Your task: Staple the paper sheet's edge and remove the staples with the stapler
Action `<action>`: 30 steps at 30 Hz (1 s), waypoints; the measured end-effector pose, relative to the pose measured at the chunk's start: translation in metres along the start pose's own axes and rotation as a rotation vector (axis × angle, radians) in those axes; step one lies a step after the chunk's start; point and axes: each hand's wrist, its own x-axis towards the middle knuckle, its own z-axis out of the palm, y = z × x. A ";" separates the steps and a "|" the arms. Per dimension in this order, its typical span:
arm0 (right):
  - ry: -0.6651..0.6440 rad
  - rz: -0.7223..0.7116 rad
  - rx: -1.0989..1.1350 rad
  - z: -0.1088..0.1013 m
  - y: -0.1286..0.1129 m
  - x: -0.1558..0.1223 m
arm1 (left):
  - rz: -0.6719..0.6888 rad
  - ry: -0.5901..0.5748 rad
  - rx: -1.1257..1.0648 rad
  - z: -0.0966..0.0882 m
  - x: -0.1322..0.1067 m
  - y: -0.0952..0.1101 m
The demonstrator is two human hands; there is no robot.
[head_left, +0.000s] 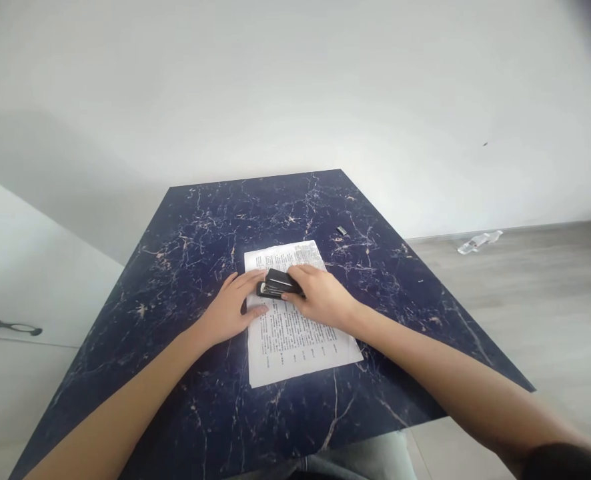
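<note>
A black stapler (278, 283) lies over the printed paper sheets (300, 360), its front end pointing left. Wrapped round its rear end is my right hand (323, 293). My left hand (233, 308) rests at the left edge of the paper, thumb and fingers apart, with the fingertips close to the stapler's front. Whether those fingertips touch the stapler I cannot tell. The paper lies flat on the dark blue marbled table (200, 393), and both hands cover part of its print.
A small dark strip, perhaps staples (342, 231), lies on the table beyond the paper to the right. Behind the table stands a white wall (275, 87). A cabinet with a dark handle (13, 327) is at the left. Clear plastic packaging (479, 241) lies on the floor at right.
</note>
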 end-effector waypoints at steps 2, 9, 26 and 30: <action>-0.051 -0.038 0.053 0.003 0.004 0.003 | -0.085 0.016 -0.088 -0.005 -0.001 0.000; -0.398 -0.026 0.686 -0.033 0.056 0.005 | -0.150 0.006 -0.151 -0.012 0.000 -0.001; -0.397 0.252 0.986 -0.023 0.070 0.008 | -0.158 0.022 -0.240 -0.013 0.001 0.000; -0.403 0.256 0.950 -0.022 0.071 0.009 | -0.156 0.023 -0.257 -0.012 0.000 -0.002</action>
